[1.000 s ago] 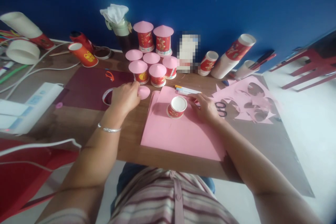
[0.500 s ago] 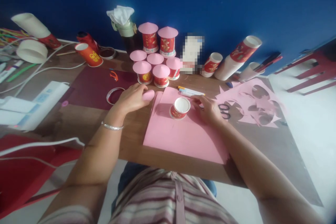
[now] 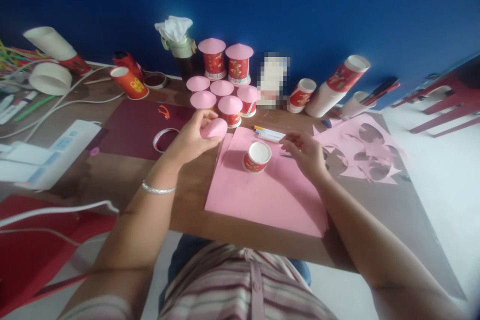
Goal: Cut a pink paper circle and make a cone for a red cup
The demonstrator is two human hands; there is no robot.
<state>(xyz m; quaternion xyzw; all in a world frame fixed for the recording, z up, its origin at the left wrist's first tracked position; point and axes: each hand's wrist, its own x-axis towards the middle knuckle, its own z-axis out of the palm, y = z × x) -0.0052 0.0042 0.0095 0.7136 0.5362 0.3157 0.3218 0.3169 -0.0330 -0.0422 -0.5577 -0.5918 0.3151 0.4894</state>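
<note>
My left hand (image 3: 187,137) grips a pink paper cone (image 3: 214,129) between thumb and fingers, left of a stack of pink paper sheets (image 3: 240,195). On the sheets stands a short red-and-white paper cup (image 3: 257,157), its pale round end facing up. My right hand (image 3: 305,152) is to the right of the cup, fingers loosely curled and apart, nothing visible in them. Beneath it lies a pair of scissors (image 3: 287,155), mostly hidden by the hand. A white tube with an orange tip (image 3: 270,135) lies just beyond.
Several red cups topped with pink cones (image 3: 230,105) stand behind. Pink paper offcuts (image 3: 369,147) lie on the right. A tape roll (image 3: 165,140) is on the left near an orange cup (image 3: 129,82). A cup stack (image 3: 347,77) leans near the blue wall.
My left hand has lifted the pink cone slightly and turned so more of it shows. My right hand has shifted a little right, now covering the scissors' handles.
</note>
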